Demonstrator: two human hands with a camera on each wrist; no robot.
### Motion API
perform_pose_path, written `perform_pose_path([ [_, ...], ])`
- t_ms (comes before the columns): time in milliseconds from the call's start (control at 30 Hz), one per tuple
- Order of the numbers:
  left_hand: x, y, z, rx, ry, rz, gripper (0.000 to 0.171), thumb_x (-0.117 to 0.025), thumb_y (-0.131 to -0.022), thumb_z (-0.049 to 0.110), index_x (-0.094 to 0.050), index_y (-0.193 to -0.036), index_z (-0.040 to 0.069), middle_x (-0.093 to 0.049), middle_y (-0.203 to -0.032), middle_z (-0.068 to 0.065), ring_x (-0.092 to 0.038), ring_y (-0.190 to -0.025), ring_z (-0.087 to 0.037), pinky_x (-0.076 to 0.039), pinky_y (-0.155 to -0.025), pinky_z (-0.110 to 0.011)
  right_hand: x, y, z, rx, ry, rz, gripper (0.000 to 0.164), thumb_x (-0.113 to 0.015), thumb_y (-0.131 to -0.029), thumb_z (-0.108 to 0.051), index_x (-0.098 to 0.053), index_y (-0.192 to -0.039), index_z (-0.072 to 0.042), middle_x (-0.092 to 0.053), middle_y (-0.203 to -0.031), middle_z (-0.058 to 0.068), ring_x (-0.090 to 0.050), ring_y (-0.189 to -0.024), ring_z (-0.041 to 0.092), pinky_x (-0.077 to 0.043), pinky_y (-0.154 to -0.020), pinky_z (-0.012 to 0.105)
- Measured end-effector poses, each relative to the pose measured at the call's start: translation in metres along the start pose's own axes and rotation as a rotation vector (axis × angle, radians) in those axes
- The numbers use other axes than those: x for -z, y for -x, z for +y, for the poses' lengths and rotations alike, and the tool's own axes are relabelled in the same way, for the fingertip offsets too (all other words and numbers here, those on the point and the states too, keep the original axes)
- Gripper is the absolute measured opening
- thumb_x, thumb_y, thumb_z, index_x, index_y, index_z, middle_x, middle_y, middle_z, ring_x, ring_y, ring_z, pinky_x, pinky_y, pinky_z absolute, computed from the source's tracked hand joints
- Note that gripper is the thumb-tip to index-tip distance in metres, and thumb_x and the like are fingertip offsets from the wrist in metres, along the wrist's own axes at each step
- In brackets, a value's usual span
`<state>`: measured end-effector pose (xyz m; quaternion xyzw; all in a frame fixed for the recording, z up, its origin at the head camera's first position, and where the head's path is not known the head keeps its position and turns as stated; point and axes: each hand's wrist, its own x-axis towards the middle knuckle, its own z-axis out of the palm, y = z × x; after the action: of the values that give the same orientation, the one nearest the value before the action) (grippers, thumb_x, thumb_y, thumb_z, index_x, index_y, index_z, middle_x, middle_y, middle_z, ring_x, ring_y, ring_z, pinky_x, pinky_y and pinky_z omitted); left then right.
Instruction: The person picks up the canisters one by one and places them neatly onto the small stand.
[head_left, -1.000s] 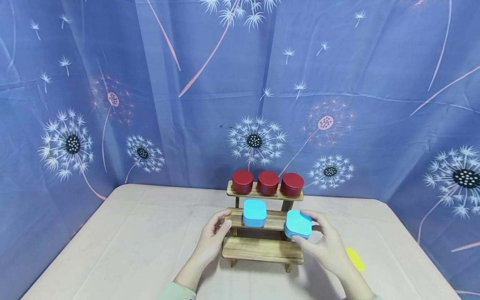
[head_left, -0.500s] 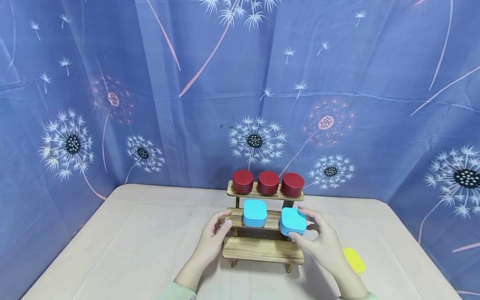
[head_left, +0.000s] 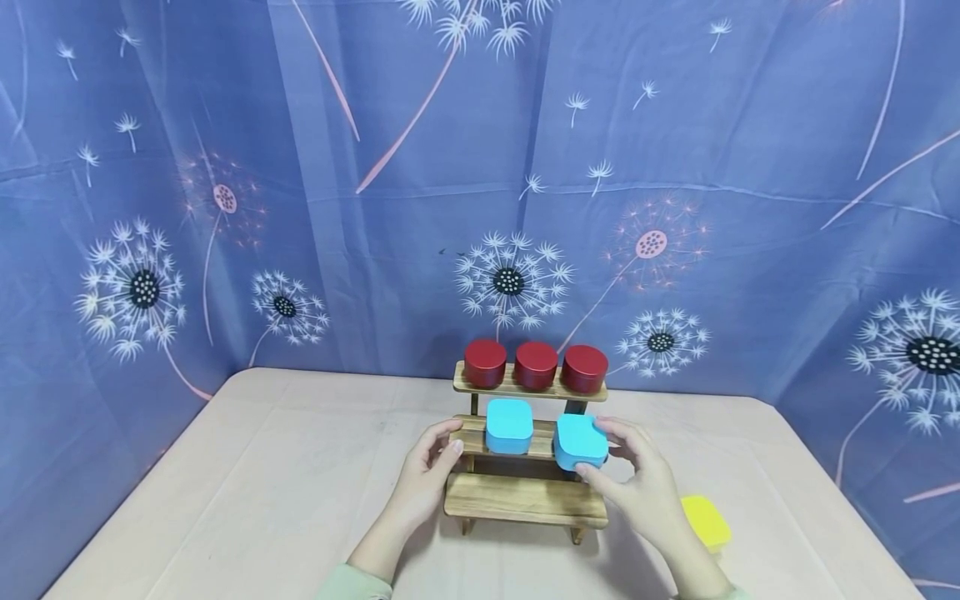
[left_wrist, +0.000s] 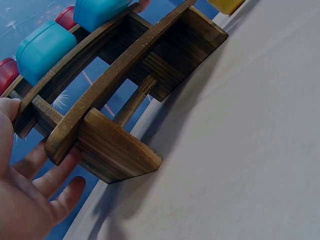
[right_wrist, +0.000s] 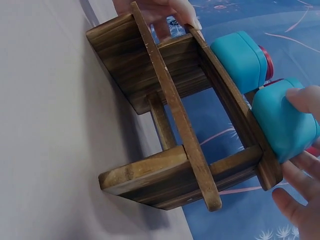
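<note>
A three-tiered wooden display stand (head_left: 525, 498) stands on the table. My left hand (head_left: 422, 479) holds the left end of its middle shelf, thumb in front and fingers behind. My right hand (head_left: 647, 479) pinches a blue rounded-square tin (head_left: 581, 438) between thumb and fingers. This tin is at the right end of the middle shelf; in the right wrist view its base (right_wrist: 282, 122) meets the shelf edge. A second blue tin (head_left: 509, 425) sits left of it on the same shelf, with a gap between them.
Three round red tins (head_left: 536, 365) line the top shelf. A yellow rounded-square tin (head_left: 707, 522) lies on the table right of the stand, partly behind my right forearm. A blue dandelion-print curtain (head_left: 375, 250) hangs behind the pale tabletop (head_left: 285, 475).
My right hand has moved the blue tin leftward and slightly back, over the right end of the middle shelf. My left hand has stayed on the stand.
</note>
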<state>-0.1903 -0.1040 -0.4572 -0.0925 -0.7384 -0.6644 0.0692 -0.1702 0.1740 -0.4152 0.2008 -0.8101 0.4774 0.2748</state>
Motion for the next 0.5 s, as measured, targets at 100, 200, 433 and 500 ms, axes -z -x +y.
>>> perform_pose_path([
  [100,0.0004,-0.0001,0.0002,-0.002,0.008,-0.005,0.035,-0.053,-0.097,0.019,-0.051,-0.13,0.009,-0.055,-0.108,-0.011,-0.058,-0.089,-0.008,-0.046,-0.084,-0.021,0.0009,0.0006,0.0011,0.018,0.0,-0.016,0.061,-0.081,-0.065,0.005,-0.06,-0.121,-0.006,-0.057,-0.121,0.01,-0.052,-0.104,-0.006,-0.045,-0.083,0.009],
  [200,0.0004,-0.0005,0.0005,0.007,0.017,-0.004,0.035,-0.053,-0.096,0.019,-0.052,-0.13,0.009,-0.055,-0.106,-0.012,-0.058,-0.089,-0.009,-0.046,-0.084,-0.021,0.0005,0.0007,0.001,0.014,0.009,-0.024,0.062,-0.081,-0.065,0.004,-0.059,-0.122,-0.007,-0.057,-0.121,0.009,-0.051,-0.104,-0.006,-0.045,-0.084,0.01],
  [433,0.0001,-0.0007,0.0001,0.019,0.023,-0.005,0.035,-0.053,-0.097,0.019,-0.051,-0.13,0.01,-0.055,-0.107,-0.012,-0.059,-0.089,-0.01,-0.046,-0.085,-0.021,-0.0044,-0.001,-0.0017,-0.023,0.038,-0.008,0.058,-0.082,-0.066,0.001,-0.059,-0.119,-0.006,-0.059,-0.118,0.008,-0.052,-0.099,-0.007,-0.045,-0.083,0.01],
  [500,0.0,-0.0007,0.0006,0.018,0.026,-0.004,0.035,-0.053,-0.097,0.019,-0.052,-0.13,0.01,-0.056,-0.106,-0.012,-0.059,-0.089,-0.01,-0.046,-0.084,-0.021,-0.0054,-0.0013,-0.0015,-0.041,0.051,-0.007,0.057,-0.082,-0.067,0.0,-0.059,-0.118,-0.005,-0.059,-0.117,0.008,-0.052,-0.098,-0.007,-0.045,-0.082,0.01],
])
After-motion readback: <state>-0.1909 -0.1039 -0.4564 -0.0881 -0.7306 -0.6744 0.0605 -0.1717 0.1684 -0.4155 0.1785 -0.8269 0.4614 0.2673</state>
